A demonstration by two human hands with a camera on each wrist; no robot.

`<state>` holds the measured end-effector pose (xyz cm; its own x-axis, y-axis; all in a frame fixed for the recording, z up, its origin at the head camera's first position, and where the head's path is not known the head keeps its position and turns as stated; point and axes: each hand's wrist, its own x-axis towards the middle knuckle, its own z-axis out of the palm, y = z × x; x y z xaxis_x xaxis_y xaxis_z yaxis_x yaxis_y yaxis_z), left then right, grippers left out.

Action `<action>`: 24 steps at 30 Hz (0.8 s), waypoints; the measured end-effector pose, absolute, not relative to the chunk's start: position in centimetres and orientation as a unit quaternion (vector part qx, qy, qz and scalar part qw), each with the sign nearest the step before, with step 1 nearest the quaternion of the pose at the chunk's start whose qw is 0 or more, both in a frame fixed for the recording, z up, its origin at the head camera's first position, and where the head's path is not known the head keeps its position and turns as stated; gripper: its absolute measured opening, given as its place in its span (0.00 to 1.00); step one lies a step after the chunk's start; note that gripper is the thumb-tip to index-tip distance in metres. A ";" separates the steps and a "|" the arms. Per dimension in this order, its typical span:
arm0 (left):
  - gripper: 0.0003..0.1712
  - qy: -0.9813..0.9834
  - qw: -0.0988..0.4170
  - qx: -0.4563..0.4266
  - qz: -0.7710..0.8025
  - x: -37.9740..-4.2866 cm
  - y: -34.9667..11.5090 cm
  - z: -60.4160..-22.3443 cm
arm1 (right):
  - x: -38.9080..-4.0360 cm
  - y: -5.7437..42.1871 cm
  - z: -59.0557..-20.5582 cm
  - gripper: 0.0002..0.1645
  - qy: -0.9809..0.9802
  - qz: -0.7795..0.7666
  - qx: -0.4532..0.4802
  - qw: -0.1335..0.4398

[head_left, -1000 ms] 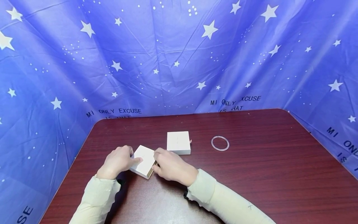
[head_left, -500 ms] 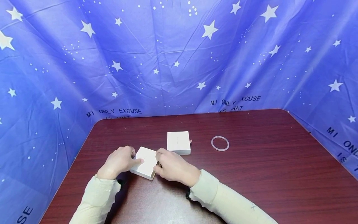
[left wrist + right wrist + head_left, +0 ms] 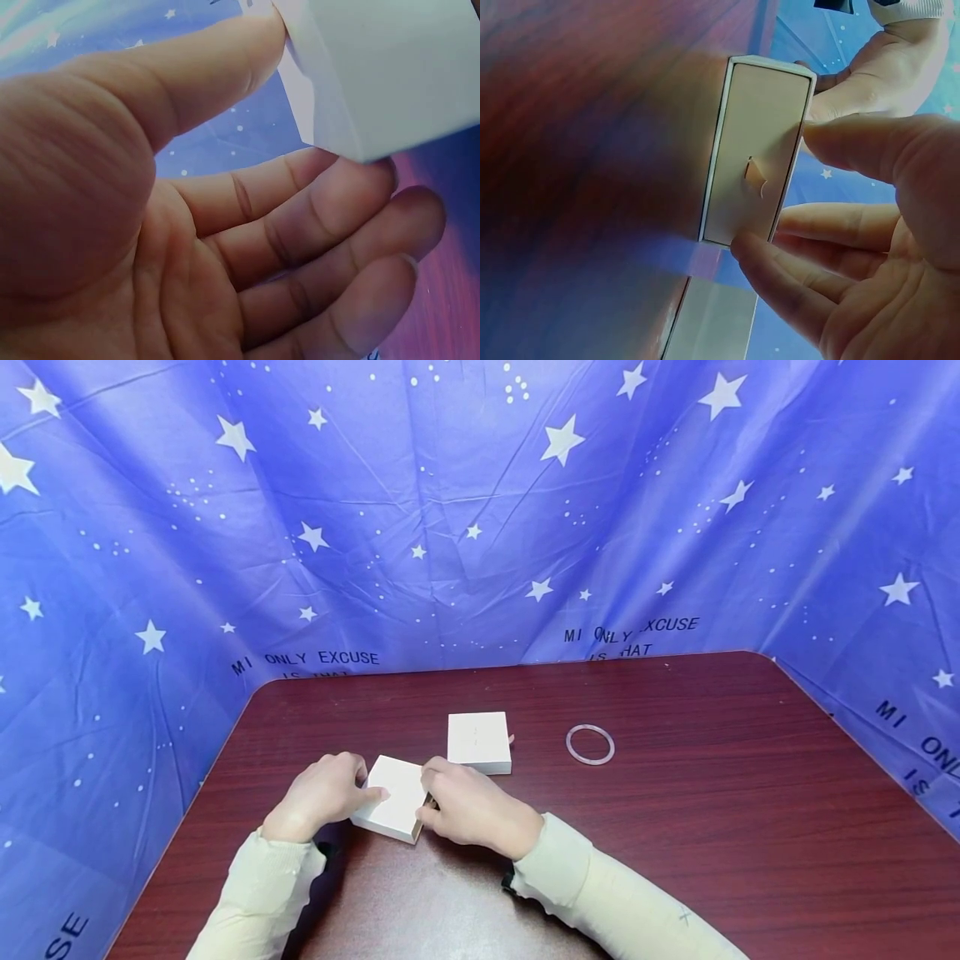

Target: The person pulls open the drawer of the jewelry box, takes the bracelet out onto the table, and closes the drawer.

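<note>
A white drawer box (image 3: 390, 797) with a tan drawer end (image 3: 757, 139) lies turned at an angle on the table. That end sits about level with the white sleeve's rim and bears a small ribbon tab (image 3: 756, 178). My left hand (image 3: 322, 792) grips the box's left side, its thumb on top and its fingers around the far side. At the drawer end is my right hand (image 3: 476, 806), thumb and bent forefinger on the edges of that end. Behind it stands a second white box (image 3: 478, 739), a small pink tab at its right side.
A pale translucent ring (image 3: 590, 744), like a bangle, lies right of the second box. The dark red wooden table (image 3: 675, 827) meets a blue star-patterned curtain (image 3: 420, 502) at the back and sides.
The tan strip at the box's right end has narrowed as the drawer went into the sleeve. The box has turned slightly and shifted right; my right hand moved a little right, the left barely.
</note>
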<state>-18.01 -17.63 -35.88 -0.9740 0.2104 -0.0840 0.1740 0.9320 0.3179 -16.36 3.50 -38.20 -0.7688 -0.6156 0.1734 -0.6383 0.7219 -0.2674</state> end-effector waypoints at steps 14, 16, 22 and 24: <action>0.18 0.981 0.064 0.104 0.153 -17.9 -17.2 -36.0 | -16.2 4.2 -38.3 0.14 -0.926 0.154 0.341 0.041; 0.17 0.980 0.064 0.105 0.154 -17.9 -17.2 -36.0 | -16.2 4.3 -38.4 0.13 -0.927 0.149 0.340 0.044; 0.17 0.979 0.065 0.111 0.156 -17.9 -17.0 -36.1 | -16.1 4.4 -38.3 0.12 -0.927 0.141 0.343 0.050; 0.17 0.979 0.065 0.113 0.156 -17.9 -16.9 -36.1 | -16.1 4.5 -38.3 0.12 -0.927 0.140 0.345 0.052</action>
